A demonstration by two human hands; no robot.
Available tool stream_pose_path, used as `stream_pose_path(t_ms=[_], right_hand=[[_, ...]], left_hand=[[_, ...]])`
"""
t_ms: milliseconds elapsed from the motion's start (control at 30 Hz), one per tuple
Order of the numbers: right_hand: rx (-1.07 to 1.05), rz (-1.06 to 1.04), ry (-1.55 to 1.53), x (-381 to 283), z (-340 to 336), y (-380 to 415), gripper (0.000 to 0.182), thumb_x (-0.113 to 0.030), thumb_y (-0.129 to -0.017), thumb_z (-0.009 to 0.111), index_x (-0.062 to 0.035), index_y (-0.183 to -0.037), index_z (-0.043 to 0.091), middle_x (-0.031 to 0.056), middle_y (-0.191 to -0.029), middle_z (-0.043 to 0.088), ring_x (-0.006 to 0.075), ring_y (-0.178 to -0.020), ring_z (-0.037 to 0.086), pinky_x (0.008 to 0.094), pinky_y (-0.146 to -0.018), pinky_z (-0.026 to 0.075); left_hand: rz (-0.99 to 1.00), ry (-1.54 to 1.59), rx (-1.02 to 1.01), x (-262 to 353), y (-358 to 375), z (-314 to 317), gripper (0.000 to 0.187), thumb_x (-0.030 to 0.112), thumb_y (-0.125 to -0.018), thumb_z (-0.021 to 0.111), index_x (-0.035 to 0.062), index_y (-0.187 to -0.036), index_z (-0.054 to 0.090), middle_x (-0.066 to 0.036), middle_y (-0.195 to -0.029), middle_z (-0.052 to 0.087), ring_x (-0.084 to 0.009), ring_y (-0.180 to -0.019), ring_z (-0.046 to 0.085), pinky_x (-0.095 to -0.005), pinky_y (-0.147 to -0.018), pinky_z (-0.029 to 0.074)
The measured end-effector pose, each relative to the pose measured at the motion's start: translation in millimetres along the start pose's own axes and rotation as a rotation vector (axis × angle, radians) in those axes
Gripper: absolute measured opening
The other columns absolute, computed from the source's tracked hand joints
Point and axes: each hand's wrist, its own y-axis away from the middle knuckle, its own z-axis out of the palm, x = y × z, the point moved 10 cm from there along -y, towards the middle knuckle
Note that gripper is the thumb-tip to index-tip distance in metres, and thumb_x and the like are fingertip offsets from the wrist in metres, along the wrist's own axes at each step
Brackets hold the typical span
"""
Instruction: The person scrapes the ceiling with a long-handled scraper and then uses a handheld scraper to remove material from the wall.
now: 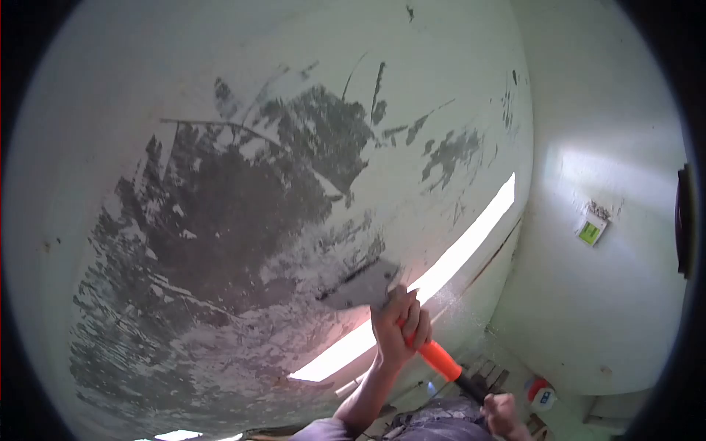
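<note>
A long-handled scraper with a wide grey blade (360, 285) and an orange and black handle (440, 360) crosses the lower middle of the view. My left hand (401, 327) is closed around the handle just below the blade. Lower down, my right hand (506, 417) grips the black end of the same handle. The blade is slightly blurred and lies against or very near the pale surface (434, 66); contact cannot be made out. Left of and above it spreads a large dark grey patch (235, 213) with ragged edges, where the pale coating is gone.
A bright window strip (471, 239) runs diagonally behind the scraper. On the right wall (566, 316) sits a small box with a green label (590, 232). Below are a red and white container (542, 395) and wooden slats (491, 373). A dark object (684, 220) stands at the right edge.
</note>
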Motion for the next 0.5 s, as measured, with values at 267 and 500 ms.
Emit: stream_pose_path(t_ms=[267, 500], right_hand=[[-0.064, 0.002, -0.034, -27.6, 9.3, -12.5, 0.077, -0.071, -0.088, 0.042, -0.003, -0.053, 0.053, -0.0007, -0.049, 0.049, 0.0083, -0.048, 0.048, 0.0275, -0.045, 0.037], [-0.04, 0.003, 0.081, -7.5, -15.0, -1.6, 0.084, -0.077, -0.085, 0.037, -0.0012, -0.052, 0.052, -0.0002, -0.049, 0.049, 0.0066, -0.046, 0.047, 0.0277, -0.042, 0.035]], left_hand=[[0.05, 0.04, -0.083, 24.1, -11.4, 13.6, 0.025, 0.014, -0.092, 0.04, 0.0147, -0.067, 0.034, 0.002, -0.045, 0.03, -0.0147, -0.029, 0.033, -0.0315, -0.032, 0.036], [0.008, 0.018, 0.014, -14.9, -1.7, -8.2, 0.029, 0.012, -0.09, 0.042, 0.015, -0.063, 0.032, 0.002, -0.044, 0.03, -0.0149, -0.026, 0.029, -0.0324, -0.03, 0.036]])
